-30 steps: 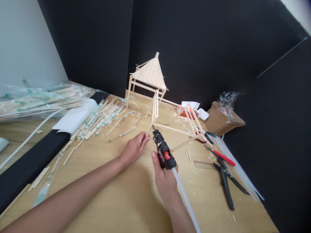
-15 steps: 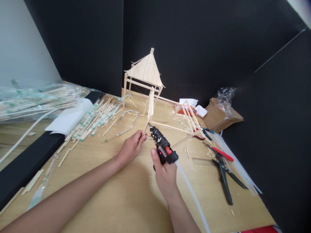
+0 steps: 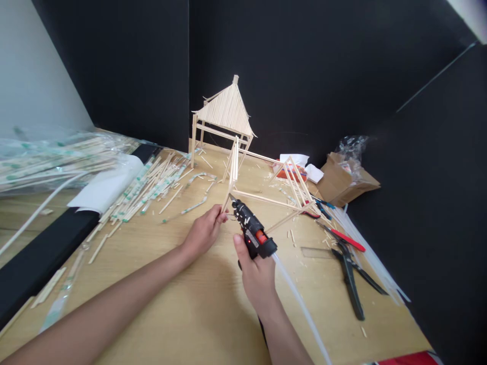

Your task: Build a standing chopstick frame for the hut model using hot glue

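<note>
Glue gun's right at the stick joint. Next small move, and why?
Likely squeeze a small dab of glue onto the joint of the stick frame. The glue gun in the right hand has its nozzle right beside the stick ends, and the left hand is steadying the frame there, so the joint looks held in place.

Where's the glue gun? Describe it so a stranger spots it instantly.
From the model stick hut on the wooden table, come forward to the right hand. It grips a black glue gun with a red patch, trailing a clear glue stick.
</note>
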`<state>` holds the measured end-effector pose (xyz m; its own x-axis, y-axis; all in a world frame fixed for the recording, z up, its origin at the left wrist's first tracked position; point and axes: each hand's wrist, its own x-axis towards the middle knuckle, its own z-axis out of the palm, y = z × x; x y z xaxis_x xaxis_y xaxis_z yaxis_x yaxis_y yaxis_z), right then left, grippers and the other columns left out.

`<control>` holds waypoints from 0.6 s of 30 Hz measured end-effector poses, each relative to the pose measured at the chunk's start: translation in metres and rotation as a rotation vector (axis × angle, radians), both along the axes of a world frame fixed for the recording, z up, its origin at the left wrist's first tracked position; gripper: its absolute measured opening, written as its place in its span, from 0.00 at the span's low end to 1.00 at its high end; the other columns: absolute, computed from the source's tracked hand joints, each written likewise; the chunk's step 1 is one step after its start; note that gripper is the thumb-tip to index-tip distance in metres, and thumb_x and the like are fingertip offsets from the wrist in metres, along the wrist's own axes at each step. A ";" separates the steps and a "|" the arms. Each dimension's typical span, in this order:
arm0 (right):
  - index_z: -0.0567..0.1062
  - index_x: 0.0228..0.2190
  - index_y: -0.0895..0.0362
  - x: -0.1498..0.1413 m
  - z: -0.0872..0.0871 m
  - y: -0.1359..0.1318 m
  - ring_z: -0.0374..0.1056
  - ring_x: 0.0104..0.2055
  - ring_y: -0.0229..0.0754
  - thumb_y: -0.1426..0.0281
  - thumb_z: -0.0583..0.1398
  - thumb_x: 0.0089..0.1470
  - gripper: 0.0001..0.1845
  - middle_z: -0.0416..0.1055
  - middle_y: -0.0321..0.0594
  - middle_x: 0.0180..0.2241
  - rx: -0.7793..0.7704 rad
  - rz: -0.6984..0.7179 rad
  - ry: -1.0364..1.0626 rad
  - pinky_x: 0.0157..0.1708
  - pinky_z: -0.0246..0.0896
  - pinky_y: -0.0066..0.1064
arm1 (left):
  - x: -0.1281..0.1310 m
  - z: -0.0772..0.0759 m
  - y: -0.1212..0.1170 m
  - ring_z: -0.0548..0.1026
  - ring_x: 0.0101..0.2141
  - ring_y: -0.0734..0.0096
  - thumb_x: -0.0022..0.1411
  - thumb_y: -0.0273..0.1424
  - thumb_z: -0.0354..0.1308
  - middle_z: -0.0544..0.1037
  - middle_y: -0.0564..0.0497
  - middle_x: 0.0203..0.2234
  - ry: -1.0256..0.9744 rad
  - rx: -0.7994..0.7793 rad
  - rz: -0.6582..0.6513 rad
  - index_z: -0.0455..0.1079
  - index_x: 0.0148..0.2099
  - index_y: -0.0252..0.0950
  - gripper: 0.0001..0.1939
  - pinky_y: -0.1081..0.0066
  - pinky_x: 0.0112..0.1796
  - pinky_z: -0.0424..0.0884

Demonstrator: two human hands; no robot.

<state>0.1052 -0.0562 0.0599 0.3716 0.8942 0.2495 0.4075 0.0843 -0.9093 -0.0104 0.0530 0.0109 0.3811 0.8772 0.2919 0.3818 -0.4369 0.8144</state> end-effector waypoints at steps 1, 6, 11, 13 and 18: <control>0.78 0.35 0.57 0.000 0.000 0.000 0.66 0.26 0.42 0.60 0.59 0.56 0.14 0.68 0.35 0.21 -0.008 0.001 0.005 0.24 0.63 0.30 | 0.000 0.000 0.000 0.74 0.32 0.66 0.67 0.37 0.42 0.74 0.52 0.29 0.001 -0.001 0.000 0.59 0.38 0.41 0.09 0.69 0.35 0.67; 0.77 0.36 0.56 0.000 0.000 -0.001 0.67 0.30 0.40 0.61 0.60 0.56 0.12 0.72 0.36 0.28 -0.036 0.017 0.038 0.32 0.64 0.30 | 0.000 -0.001 0.000 0.74 0.32 0.66 0.67 0.36 0.42 0.74 0.53 0.29 0.003 -0.001 0.004 0.58 0.37 0.41 0.08 0.70 0.34 0.67; 0.77 0.37 0.56 0.000 0.003 -0.002 0.66 0.31 0.39 0.61 0.59 0.57 0.12 0.71 0.36 0.28 -0.061 0.031 0.067 0.33 0.63 0.30 | 0.001 0.000 0.000 0.75 0.32 0.66 0.67 0.37 0.42 0.74 0.52 0.29 0.003 0.002 0.005 0.58 0.37 0.41 0.09 0.70 0.34 0.67; 0.77 0.38 0.56 0.000 0.007 -0.002 0.65 0.30 0.39 0.60 0.59 0.57 0.13 0.71 0.36 0.28 -0.074 0.044 0.070 0.32 0.62 0.29 | 0.001 0.000 -0.001 0.75 0.32 0.66 0.67 0.37 0.42 0.74 0.52 0.29 0.003 0.002 0.004 0.58 0.36 0.41 0.09 0.69 0.34 0.67; 0.77 0.42 0.57 0.000 0.012 -0.002 0.65 0.30 0.40 0.60 0.59 0.57 0.16 0.68 0.36 0.26 -0.074 0.048 0.068 0.31 0.62 0.30 | 0.001 -0.002 0.000 0.75 0.33 0.66 0.68 0.37 0.41 0.75 0.52 0.30 0.003 0.004 0.001 0.58 0.36 0.41 0.09 0.69 0.35 0.67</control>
<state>0.1051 -0.0582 0.0722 0.3420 0.9264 0.1577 0.3418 0.0336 -0.9392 -0.0098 0.0531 0.0090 0.3808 0.8765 0.2946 0.3845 -0.4398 0.8116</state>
